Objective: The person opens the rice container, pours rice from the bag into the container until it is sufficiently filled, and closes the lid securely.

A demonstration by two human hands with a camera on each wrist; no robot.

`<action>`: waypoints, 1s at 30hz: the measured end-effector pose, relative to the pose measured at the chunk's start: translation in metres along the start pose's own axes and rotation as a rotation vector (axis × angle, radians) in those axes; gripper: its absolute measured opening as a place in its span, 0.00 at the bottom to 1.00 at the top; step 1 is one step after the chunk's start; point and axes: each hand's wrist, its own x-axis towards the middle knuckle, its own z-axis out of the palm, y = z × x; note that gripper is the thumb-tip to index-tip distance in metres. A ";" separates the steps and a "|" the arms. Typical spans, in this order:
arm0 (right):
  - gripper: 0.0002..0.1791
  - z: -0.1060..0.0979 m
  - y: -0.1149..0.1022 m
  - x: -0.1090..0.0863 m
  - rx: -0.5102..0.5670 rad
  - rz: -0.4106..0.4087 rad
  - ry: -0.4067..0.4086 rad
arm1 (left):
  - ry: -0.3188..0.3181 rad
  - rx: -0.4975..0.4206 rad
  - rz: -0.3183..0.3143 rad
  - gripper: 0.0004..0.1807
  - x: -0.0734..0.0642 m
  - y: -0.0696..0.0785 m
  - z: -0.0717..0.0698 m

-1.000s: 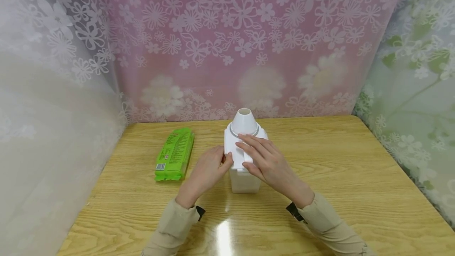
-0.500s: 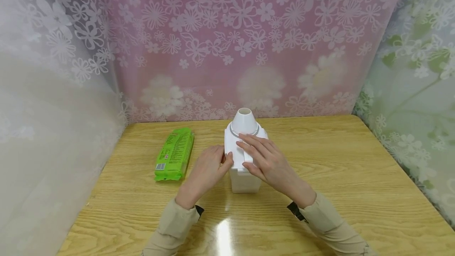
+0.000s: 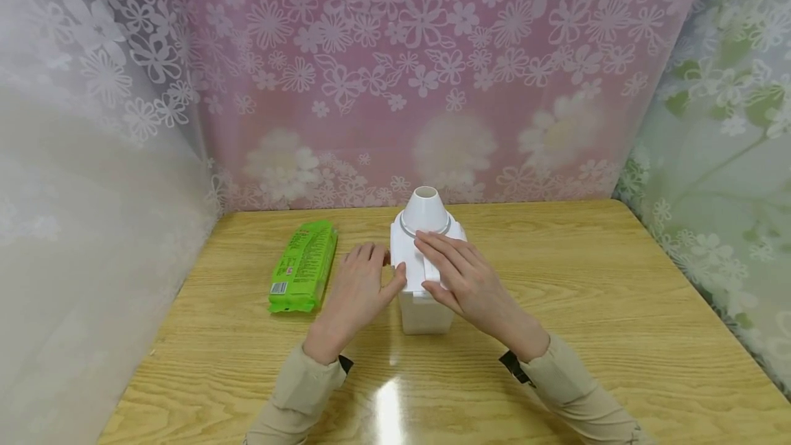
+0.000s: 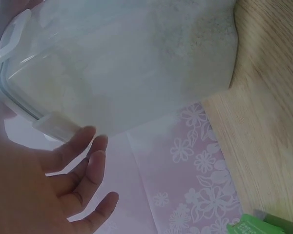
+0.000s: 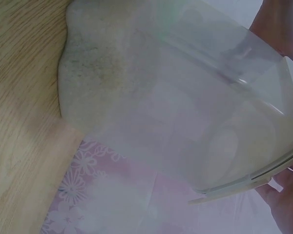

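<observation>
A translucent storage container [image 3: 426,314] with pale contents in its lower part stands upright on the table. Its white lid [image 3: 404,253] carries a cone-shaped spout [image 3: 425,213] at the far end. My left hand [image 3: 358,287] is at the lid's left edge, thumb over the lid's near-left part and fingers loosely bent outside; in the left wrist view a fingertip lies by a side clip [image 4: 56,126]. My right hand [image 3: 472,287] rests on the lid's right part, its fingers extended across the top. In the right wrist view a clip [image 5: 229,191] sticks out from the rim.
To the left of the container lies a bright green packet [image 3: 303,266] with printed text and a barcode. The wooden table [image 3: 587,321] ends at a pink flowered curtain [image 3: 383,88] behind, with more patterned curtains on both sides.
My left fingers have loosened and moved outward and up from the lid's left side. My right hand has barely shifted, its fingers drawn closer together. The container has stayed in place.
</observation>
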 end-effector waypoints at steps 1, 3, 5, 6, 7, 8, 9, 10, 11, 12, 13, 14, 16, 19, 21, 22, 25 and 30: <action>0.33 0.000 0.000 0.000 0.001 -0.003 0.006 | 0.005 -0.003 -0.007 0.25 0.000 0.000 0.000; 0.33 0.000 0.000 0.000 0.001 -0.006 0.014 | 0.015 -0.006 -0.015 0.29 0.001 0.000 -0.001; 0.33 0.000 0.000 0.001 -0.001 -0.006 0.015 | 0.029 -0.009 -0.013 0.34 0.002 0.000 -0.001; 0.33 -0.001 -0.001 0.001 -0.002 -0.004 0.013 | 0.033 -0.011 -0.010 0.35 0.002 0.000 -0.001; 0.33 -0.001 -0.001 0.000 -0.004 -0.001 0.009 | 0.037 -0.014 0.000 0.36 0.002 -0.001 -0.001; 0.34 -0.001 -0.001 0.000 -0.005 0.004 0.002 | 0.039 -0.013 0.012 0.36 0.002 -0.001 -0.001; 0.34 -0.001 -0.001 0.000 -0.007 0.008 -0.004 | 0.038 -0.015 0.022 0.36 0.002 -0.001 -0.001; 0.34 -0.002 -0.001 0.000 -0.008 0.012 -0.010 | 0.036 -0.013 0.034 0.36 0.002 -0.001 -0.001; 0.34 -0.002 -0.001 0.000 -0.009 0.015 -0.015 | 0.035 -0.010 0.047 0.35 0.002 -0.001 -0.002; 0.34 -0.001 -0.001 -0.001 -0.010 0.016 -0.017 | 0.034 -0.004 0.062 0.35 0.002 -0.001 -0.002; 0.34 -0.001 -0.001 -0.001 -0.013 0.016 -0.017 | 0.035 0.006 0.075 0.35 0.001 0.000 -0.002; 0.34 -0.001 -0.001 -0.001 -0.013 0.015 -0.014 | 0.036 0.016 0.085 0.36 0.001 0.000 -0.003; 0.34 0.000 -0.001 -0.001 -0.015 0.006 0.001 | 0.036 0.029 0.103 0.37 0.001 0.002 -0.004; 0.33 0.001 -0.001 0.000 -0.018 -0.005 0.025 | 0.010 0.036 0.116 0.42 0.000 0.005 -0.006; 0.33 0.002 -0.001 0.000 -0.015 -0.009 0.034 | -0.018 0.023 0.121 0.44 -0.001 0.007 -0.007; 0.33 0.002 -0.001 0.000 -0.013 -0.009 0.034 | -0.030 0.017 0.124 0.45 -0.002 0.007 -0.008; 0.33 0.002 -0.002 0.000 -0.008 -0.008 0.032 | -0.056 0.014 0.122 0.48 -0.003 0.009 -0.008; 0.33 0.002 -0.002 0.000 -0.004 -0.006 0.031 | -0.083 0.033 0.094 0.53 -0.004 0.011 -0.008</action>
